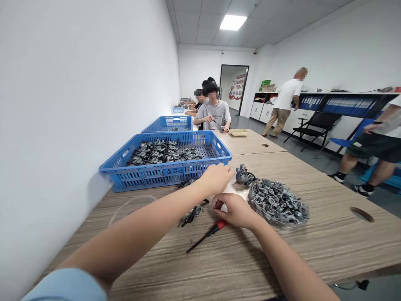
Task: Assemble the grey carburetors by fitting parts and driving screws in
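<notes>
Left hand stretched, fingers loosely open, to the near rim of the blue crate; right hand, closed on a red-handled screwdriver, lay before that crate; best kept flat, tip away; grey assembly right of crate.

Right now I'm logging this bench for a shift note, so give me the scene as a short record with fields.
left hand: reaching to the front rim of the blue crate
right hand: on the table, by the red-handled screwdriver
crate contents: dark metal assemblies
clear bowl: right of the hands, heaped with small grey metal parts
loose part: grey assembly between crate and bowl
surface: wood-grain table
others: seated person working further along
</notes>
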Action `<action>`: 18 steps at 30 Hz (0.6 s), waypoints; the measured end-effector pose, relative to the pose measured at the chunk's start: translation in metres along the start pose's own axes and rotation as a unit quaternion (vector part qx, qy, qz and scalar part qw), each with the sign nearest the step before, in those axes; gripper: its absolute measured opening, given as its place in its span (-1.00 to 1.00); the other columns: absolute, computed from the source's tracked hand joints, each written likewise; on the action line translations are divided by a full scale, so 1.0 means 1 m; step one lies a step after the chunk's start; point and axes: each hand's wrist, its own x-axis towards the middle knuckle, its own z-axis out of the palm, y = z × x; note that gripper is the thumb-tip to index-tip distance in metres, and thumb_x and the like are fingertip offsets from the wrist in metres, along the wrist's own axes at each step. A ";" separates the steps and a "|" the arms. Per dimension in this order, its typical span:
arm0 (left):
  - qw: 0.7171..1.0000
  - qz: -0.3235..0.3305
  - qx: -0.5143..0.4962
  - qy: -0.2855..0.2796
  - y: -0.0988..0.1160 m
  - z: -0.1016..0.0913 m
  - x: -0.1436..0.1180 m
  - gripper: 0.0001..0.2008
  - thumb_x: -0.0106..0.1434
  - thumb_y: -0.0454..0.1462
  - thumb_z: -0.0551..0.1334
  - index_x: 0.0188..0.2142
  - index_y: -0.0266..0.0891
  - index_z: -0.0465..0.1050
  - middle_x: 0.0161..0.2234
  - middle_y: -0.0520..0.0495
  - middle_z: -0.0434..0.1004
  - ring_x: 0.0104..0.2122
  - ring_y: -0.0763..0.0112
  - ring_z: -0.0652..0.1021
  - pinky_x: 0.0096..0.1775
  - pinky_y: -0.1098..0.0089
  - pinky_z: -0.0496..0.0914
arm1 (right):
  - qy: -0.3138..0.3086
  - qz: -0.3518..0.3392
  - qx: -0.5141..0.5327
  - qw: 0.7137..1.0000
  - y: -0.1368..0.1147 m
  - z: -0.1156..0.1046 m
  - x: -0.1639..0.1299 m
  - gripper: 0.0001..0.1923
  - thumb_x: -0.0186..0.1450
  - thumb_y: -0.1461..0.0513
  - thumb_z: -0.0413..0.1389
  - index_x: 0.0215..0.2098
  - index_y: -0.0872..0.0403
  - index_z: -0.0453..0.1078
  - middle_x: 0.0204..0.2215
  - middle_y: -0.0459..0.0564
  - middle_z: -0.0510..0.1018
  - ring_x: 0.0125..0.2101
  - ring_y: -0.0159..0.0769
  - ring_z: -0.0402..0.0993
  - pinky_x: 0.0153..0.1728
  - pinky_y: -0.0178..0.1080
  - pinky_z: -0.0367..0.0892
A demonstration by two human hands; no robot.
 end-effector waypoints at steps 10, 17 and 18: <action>0.991 0.107 0.042 -0.067 0.032 0.064 0.141 -0.41 0.27 -0.35 0.49 0.29 -0.27 0.52 0.31 -0.43 0.55 0.34 -0.16 0.46 0.35 -0.14 0.29 | 0.000 0.003 -0.070 0.998 0.003 -0.011 -0.002 -0.84 0.32 0.33 0.34 -0.13 0.05 0.57 -0.14 0.06 0.78 -0.18 -0.05 0.69 -0.15 -0.17 0.47; 0.987 0.130 0.057 -0.073 0.027 0.072 0.145 -0.41 0.13 -0.35 0.56 0.17 -0.35 0.59 0.13 -0.43 0.67 0.17 -0.14 0.55 0.35 -0.12 0.20 | -0.016 0.005 -0.078 0.997 0.003 -0.018 -0.002 -0.87 0.31 0.34 0.34 -0.19 0.02 0.60 -0.19 -0.02 0.77 -0.21 -0.12 0.66 -0.19 -0.20 0.39; 0.987 0.130 0.058 -0.075 0.025 0.072 0.140 -0.41 0.11 -0.34 0.57 0.15 -0.35 0.61 0.10 -0.42 0.68 0.16 -0.16 0.55 0.35 -0.13 0.20 | -0.018 0.004 -0.076 0.997 0.002 -0.019 -0.002 -0.87 0.31 0.34 0.34 -0.20 0.01 0.59 -0.21 -0.04 0.77 -0.23 -0.13 0.66 -0.20 -0.21 0.38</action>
